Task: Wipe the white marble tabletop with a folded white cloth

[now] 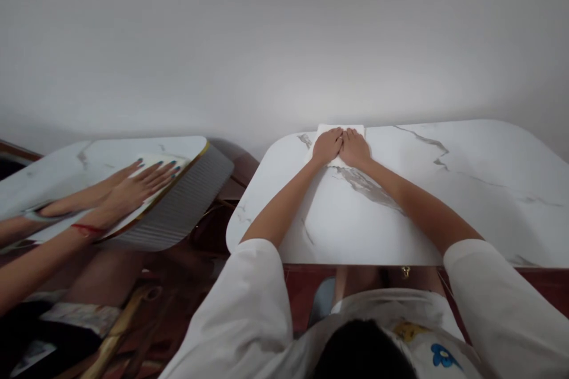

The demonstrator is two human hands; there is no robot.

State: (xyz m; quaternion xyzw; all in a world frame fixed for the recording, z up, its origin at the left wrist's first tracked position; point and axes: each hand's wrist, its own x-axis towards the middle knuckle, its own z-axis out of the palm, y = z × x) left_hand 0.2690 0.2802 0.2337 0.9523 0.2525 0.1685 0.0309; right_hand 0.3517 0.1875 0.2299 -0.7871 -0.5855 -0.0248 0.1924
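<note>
My left hand (327, 145) and my right hand (355, 147) lie side by side, palms down, with their inner edges touching. Both press on a white folded cloth or paper towel (341, 161); which of the two I cannot tell. Their fingers lie flat on top, pointing toward the wall. Under the cloth is a white marble-patterned table (444, 213) with rounded corners, and the cloth sits at its far edge. Both forearms stretch forward across the tabletop.
A wall (284, 41) rises behind the tables. At left, another person's hands (137, 186) rest on a white cloth (178, 161) on a second marbled table (111, 157) with a gold rim and ribbed side. A gap separates the two tables.
</note>
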